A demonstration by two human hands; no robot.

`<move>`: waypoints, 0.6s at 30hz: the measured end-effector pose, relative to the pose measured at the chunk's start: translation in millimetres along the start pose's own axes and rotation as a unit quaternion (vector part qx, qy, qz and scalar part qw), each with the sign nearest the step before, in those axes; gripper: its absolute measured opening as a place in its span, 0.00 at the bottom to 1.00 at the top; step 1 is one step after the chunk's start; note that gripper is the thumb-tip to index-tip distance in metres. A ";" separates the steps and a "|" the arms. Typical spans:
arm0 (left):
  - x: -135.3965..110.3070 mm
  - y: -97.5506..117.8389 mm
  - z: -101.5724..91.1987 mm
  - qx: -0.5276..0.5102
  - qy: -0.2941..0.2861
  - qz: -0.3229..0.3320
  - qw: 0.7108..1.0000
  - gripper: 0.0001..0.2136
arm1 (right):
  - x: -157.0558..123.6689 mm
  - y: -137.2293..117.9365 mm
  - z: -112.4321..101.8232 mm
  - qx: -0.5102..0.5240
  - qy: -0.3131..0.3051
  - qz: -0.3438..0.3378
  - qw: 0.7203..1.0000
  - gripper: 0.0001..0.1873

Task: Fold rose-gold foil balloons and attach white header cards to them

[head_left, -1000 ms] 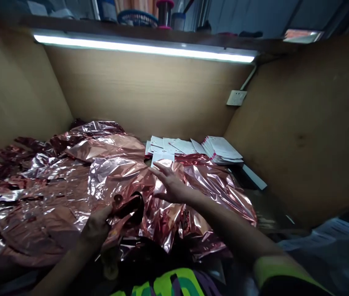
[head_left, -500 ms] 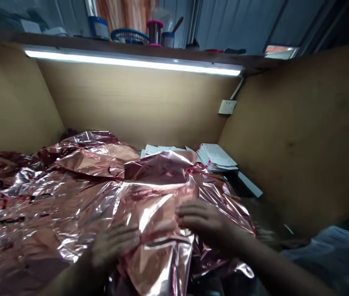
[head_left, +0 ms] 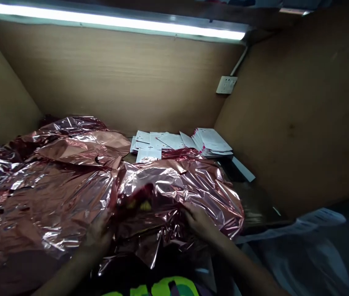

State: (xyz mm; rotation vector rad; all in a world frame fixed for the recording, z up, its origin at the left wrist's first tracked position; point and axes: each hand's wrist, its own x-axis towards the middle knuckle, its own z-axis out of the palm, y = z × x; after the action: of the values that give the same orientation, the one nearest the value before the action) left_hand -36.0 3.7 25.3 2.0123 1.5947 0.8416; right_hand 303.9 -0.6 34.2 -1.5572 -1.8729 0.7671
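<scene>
Shiny rose-gold foil sheeting (head_left: 193,181) is spread in front of me, crinkled and partly folded over. At the left edge of a raised, dark red fold of it (head_left: 137,205), my left hand (head_left: 99,230) is closed on the foil, somewhat blurred. My right hand (head_left: 197,220) pinches the foil on the other side, its fingertips partly hidden by the folds. Between the two hands the lifted foil is smeared by motion, with a small yellowish patch showing. A larger heap of the same foil (head_left: 70,193) covers the left of the table.
White printed cards (head_left: 174,141) lie behind the foil, beside a stack of white cards with pink edges (head_left: 213,139). Clear plastic (head_left: 310,230) hangs at the lower right. Board walls (head_left: 115,78) enclose the table, with a wall socket (head_left: 226,84) and a tube light (head_left: 115,22) above.
My view has tilted down. Both hands lay flat on smooth foil before; now their fingers are closed on it, and the foil between them is lifted and folded.
</scene>
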 end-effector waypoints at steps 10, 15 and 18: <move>-8.5 38.7 0.2 0.252 0.082 0.251 0.931 0.41 | 10.8 -14.8 -1.7 -0.084 -0.022 0.150 0.985 0.13; 19.7 40.5 12.4 0.349 -0.198 0.312 0.861 0.30 | 10.9 -20.3 -4.0 -0.112 -0.048 0.152 0.981 0.14; 35.1 42.1 12.6 0.351 -0.302 0.221 0.859 0.31 | -0.8 -37.5 2.9 -0.178 -0.014 0.016 0.984 0.26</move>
State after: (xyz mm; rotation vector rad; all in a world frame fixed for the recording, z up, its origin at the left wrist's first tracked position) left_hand 7.7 28.0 51.0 2.8191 1.1487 -0.3442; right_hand 277.3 -7.4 60.0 -1.8017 -2.0961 0.4858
